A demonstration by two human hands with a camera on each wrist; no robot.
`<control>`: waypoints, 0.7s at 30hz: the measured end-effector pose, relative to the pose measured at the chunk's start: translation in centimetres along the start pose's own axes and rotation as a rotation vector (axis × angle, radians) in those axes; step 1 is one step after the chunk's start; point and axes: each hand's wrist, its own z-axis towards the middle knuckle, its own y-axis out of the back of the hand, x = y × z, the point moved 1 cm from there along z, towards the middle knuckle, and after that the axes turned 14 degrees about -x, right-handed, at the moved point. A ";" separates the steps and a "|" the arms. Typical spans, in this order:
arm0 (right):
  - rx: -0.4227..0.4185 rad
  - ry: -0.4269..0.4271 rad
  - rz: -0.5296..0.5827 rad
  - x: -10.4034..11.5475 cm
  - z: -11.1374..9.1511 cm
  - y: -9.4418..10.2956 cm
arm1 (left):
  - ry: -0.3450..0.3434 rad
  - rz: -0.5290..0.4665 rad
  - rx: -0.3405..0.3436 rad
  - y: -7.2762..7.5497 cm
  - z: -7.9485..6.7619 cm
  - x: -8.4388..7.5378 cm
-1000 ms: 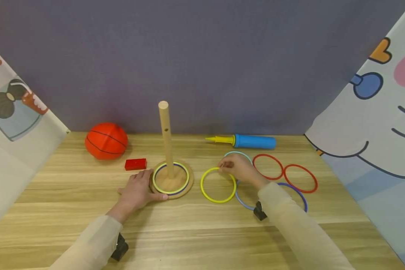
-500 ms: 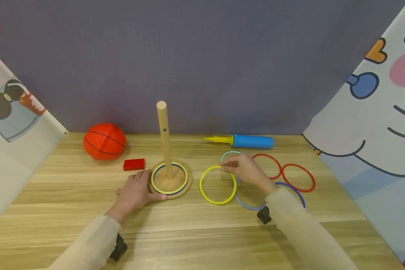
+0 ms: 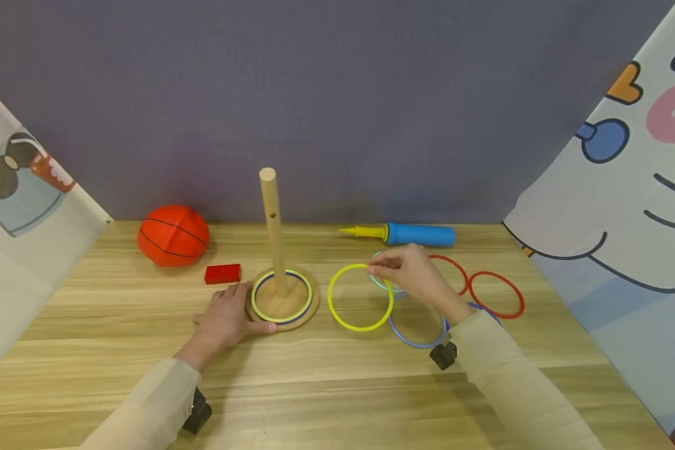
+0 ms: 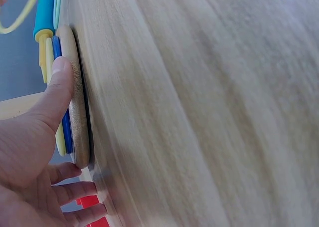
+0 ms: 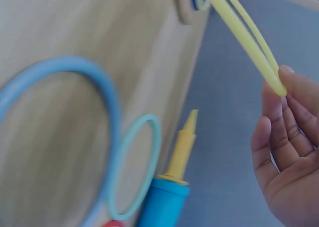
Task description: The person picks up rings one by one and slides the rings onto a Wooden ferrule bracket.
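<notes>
In the head view, my right hand pinches a yellow ring between thumb and fingertips, lifted and tilted just right of a wooden ring-toss stand. The right wrist view shows this yellow ring at the fingertips. Round the foot of the stand's upright post lie a pale yellow ring and, beneath it, a dark blue ring. My left hand rests against the left of the round base, its thumb extended along the edge and its fingertips at the side.
Right of the stand lie a light blue ring, a teal ring, red rings and a dark blue ring partly under the sleeve. A blue-and-yellow hand pump, a red block and a red ball lie farther back.
My right hand has raised the yellow ring off the tabletop, slightly up and away from the light blue ring. The left hand stays at the base.
</notes>
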 end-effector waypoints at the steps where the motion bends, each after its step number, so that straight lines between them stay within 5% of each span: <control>1: -0.010 0.005 0.000 0.4 0.1 0.2 | -0.002 0.003 0.001 0.0 0.0 0.0; 9: -0.041 0.045 0.066 4.8 0.8 2.3 | -0.015 -0.003 0.003 -0.1 0.1 0.1; 21: -0.157 0.217 0.230 12.6 3.7 3.5 | -0.018 -0.004 0.001 0.0 0.0 -0.1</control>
